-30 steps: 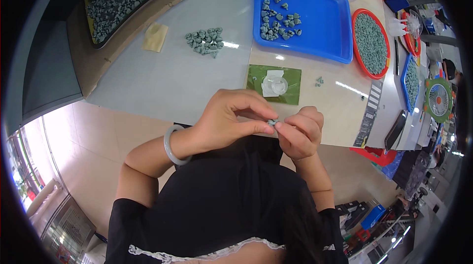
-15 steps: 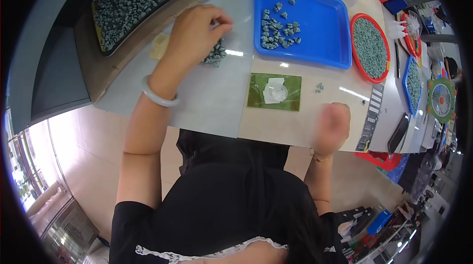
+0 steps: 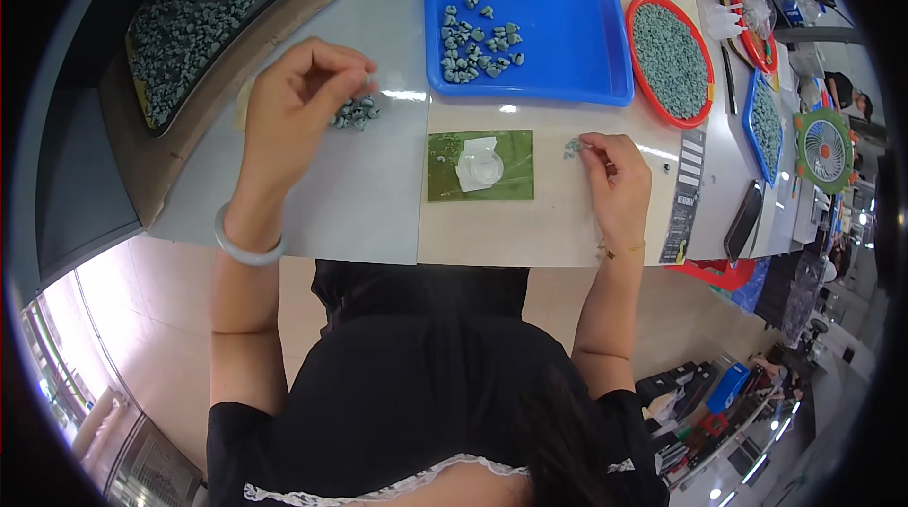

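Observation:
My left hand [image 3: 301, 110] is raised beside a small pile of dark green-grey stones [image 3: 357, 113], thumb and forefinger pinched together. Whatever lies between those fingertips is too small to name. On the right, my right hand [image 3: 619, 187] rests low over the table, its thumb and forefinger closed at a few tiny pale green chips [image 3: 572, 148]; I cannot make out what they pinch. Between the hands lies a green square mat [image 3: 516, 187] bearing a white paper piece and a small clear round dish [image 3: 485, 166]. Tiny green bits sit at the mat's far left corner.
Beyond the mat stands a blue tray [image 3: 567, 43] with several larger stones. Right of it is a red round tray [image 3: 711, 98] full of small green chips. A black tray [image 3: 156, 114] of stones is at far left. A dark case [image 3: 743, 220] lies near the right edge.
My right hand has moved forward to the tiny chips and its fingers have closed there. My left hand has drawn back slightly from the stone pile. The whole view has shifted.

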The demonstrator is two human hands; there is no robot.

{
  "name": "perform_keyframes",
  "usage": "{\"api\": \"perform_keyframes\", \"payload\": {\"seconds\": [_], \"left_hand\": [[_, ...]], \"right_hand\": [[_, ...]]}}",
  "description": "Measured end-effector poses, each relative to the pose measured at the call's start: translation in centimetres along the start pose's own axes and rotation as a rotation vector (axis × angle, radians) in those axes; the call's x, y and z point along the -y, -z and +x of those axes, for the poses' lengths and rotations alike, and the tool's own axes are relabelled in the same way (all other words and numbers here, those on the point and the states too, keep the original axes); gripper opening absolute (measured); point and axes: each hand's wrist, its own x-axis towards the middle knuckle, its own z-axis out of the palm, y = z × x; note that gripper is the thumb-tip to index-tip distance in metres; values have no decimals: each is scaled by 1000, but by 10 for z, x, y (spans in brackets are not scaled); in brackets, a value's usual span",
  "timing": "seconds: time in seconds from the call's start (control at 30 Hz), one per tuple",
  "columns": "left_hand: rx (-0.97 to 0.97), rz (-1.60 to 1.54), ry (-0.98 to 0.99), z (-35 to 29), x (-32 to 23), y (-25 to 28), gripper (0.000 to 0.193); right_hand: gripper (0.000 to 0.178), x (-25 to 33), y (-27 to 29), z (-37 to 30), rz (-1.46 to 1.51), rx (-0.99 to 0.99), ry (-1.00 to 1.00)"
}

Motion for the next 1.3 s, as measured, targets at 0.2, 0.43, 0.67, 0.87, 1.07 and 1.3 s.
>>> {"api": "perform_keyframes", "payload": {"seconds": [0.2,0.43,0.67,0.87,1.07,1.3], "left_hand": [[167,-374,230,-40,-9,-11,4],[347,-576,411,-76,-1,-40,8],[358,-610,447,-81,-1,-33,7],[354,-554,420,-84,3,-27,6],[396,-479,362,-84,5,-26,4],[369,-643,450,-88,13,-30,9]], "right_hand": [[6,3,-4,3,-23,47,7],[14,63,-28,-28,235,6,369],[19,81,-56,-40,219,-29,728],[15,79,-60,-39,388,127,543],[12,77,-58,-39,538,292,354],[11,80,-58,-36,344,233,502]]}}
